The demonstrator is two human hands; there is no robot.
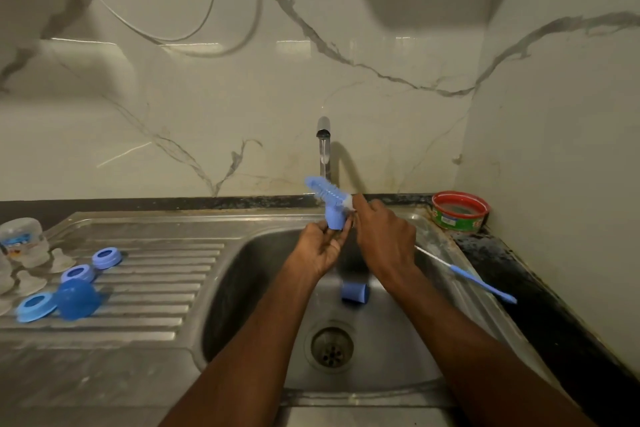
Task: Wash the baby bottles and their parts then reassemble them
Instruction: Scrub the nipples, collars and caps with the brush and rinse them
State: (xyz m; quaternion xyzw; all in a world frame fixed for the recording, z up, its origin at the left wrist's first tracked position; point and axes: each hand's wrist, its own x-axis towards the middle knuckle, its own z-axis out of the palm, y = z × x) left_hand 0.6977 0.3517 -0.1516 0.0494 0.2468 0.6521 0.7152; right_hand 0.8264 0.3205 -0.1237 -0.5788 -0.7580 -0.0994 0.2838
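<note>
Both hands, left hand [320, 248] and right hand [384, 236], grip ridged blue silicone brush [327, 192].

Over the sink [433, 350], the left hand [320, 248] holds a blue cap [335, 218] while the right hand [382, 236] grips a blue brush [327, 190] under the tap [323, 146].

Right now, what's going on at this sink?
A person is washing baby bottle parts. The left hand holds a small blue cap under the tap while the right hand works a blue bottle brush against it. Another blue cap lies in the sink basin. Blue rings and a blue dome cover sit on the drainboard.
</note>
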